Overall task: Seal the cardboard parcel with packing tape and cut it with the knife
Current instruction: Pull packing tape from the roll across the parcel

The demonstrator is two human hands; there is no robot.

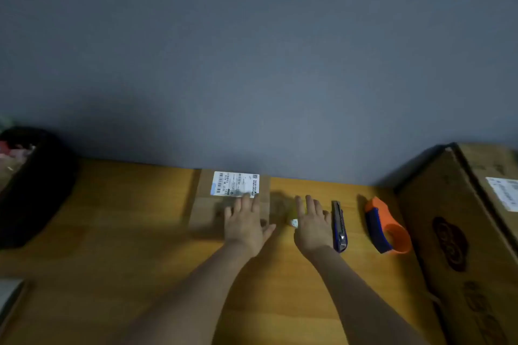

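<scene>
A flat cardboard parcel (207, 213) with a white shipping label (235, 183) lies on the wooden table against the grey wall. My left hand (245, 223) rests flat on the parcel's right half, fingers spread. My right hand (314, 225) lies flat on the table just right of the parcel, holding nothing; a small white thing (293, 223) shows by its thumb. A blue utility knife (339, 227) lies right beside that hand. Further right lies an orange and blue tape dispenser (388, 228).
A large brown cardboard box (459, 232) stands at the right edge of the table. A black bin or bag (30, 190) with some stuff inside sits at the far left. The table (126, 232) runs wide toward me.
</scene>
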